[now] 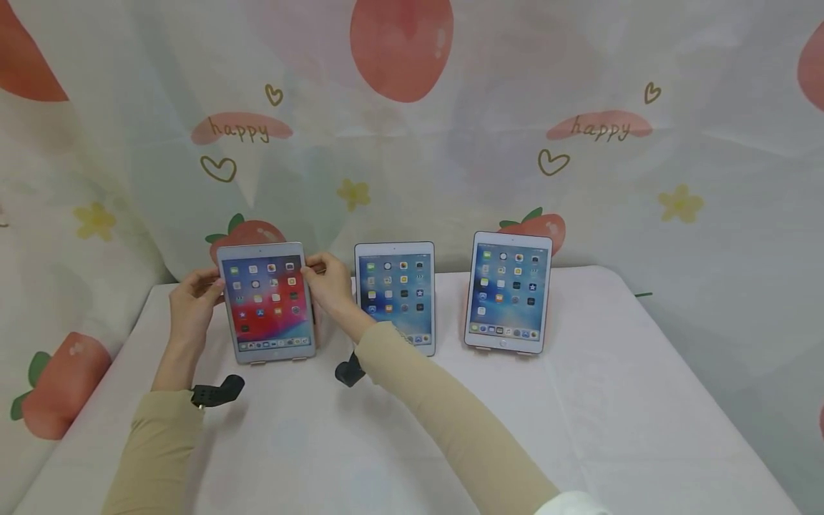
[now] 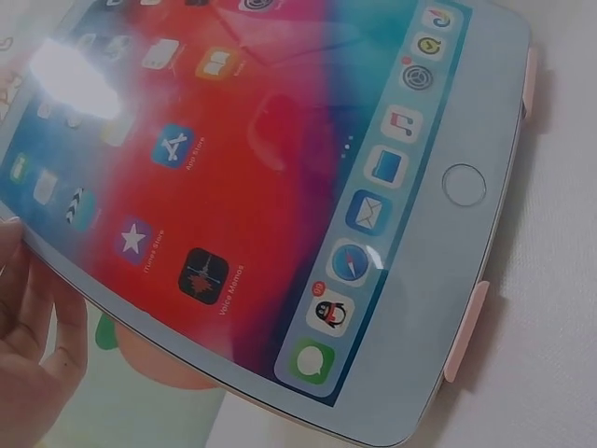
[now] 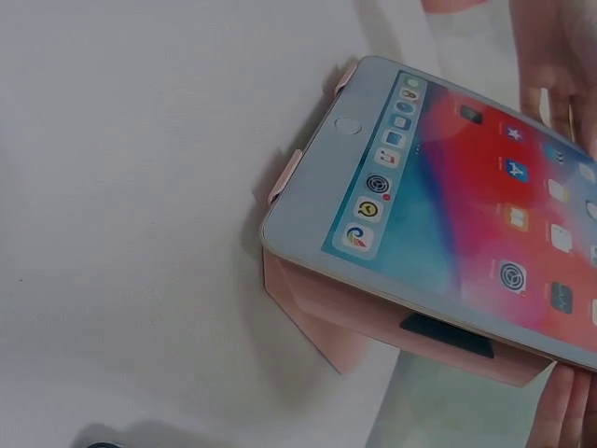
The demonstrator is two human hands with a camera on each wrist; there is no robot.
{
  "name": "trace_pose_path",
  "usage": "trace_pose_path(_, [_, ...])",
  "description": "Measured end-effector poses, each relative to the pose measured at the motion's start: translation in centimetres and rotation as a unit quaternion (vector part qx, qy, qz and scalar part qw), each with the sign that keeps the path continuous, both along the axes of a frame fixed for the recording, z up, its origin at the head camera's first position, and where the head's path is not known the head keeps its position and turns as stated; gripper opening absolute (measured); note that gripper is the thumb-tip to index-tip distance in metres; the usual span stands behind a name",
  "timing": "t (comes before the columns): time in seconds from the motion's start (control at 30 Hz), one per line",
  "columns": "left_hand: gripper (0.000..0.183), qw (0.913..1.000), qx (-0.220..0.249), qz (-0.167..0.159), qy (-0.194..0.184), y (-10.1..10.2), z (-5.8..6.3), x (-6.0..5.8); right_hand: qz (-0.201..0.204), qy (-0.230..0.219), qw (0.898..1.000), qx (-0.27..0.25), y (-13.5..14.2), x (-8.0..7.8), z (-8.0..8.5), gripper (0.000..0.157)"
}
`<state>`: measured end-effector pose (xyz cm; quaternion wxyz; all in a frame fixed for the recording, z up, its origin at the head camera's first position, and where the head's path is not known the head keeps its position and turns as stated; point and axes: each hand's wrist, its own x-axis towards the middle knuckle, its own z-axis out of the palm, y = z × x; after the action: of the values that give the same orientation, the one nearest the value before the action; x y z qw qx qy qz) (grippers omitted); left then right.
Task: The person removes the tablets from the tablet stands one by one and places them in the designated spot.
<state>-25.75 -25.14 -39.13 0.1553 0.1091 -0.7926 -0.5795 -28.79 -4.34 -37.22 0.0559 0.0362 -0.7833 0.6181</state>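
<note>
A white-framed tablet with a red and blue home screen leans upright on a pink stand at the left of the table. The stand's two small lips catch its lower edge. My left hand grips the tablet's left edge, thumb at the front rim and fingers behind. On the upper right edge, my right hand pinches the rim, its fingertips partly hidden by the tablet in the right wrist view.
Two more tablets with blue screens stand to the right, a middle tablet partly behind my right forearm and a far tablet. A white cloth covers the table. Behind hangs a strawberry-printed curtain.
</note>
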Motion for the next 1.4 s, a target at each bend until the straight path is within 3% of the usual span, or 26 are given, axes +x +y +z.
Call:
trace_pose_path(0.2, [0.021, 0.9984, 0.054, 0.014, 0.009, 0.2, 0.3, -0.1, 0.003, 0.000, 1.000, 0.001, 0.0, 0.0, 0.0, 0.015])
trace_pose_path(0.53, [0.017, 0.9967, 0.079, 0.015, 0.010, 0.3, 0.5, 0.1, 0.006, 0.020, 1.000, 0.016, 0.3, 0.0, 0.1, 0.014])
trace_pose_path(0.83, [0.024, 0.9978, 0.063, 0.020, 0.004, 0.3, 0.6, 0.4, 0.010, 0.023, 1.000, 0.003, 0.4, 0.2, 0.0, 0.013])
trace_pose_path(1.4, [0.016, 0.9961, 0.083, 0.023, 0.020, 0.4, 1.5, 1.0, 0.016, 0.030, 0.999, -0.003, 0.6, 1.0, 0.8, 0.013])
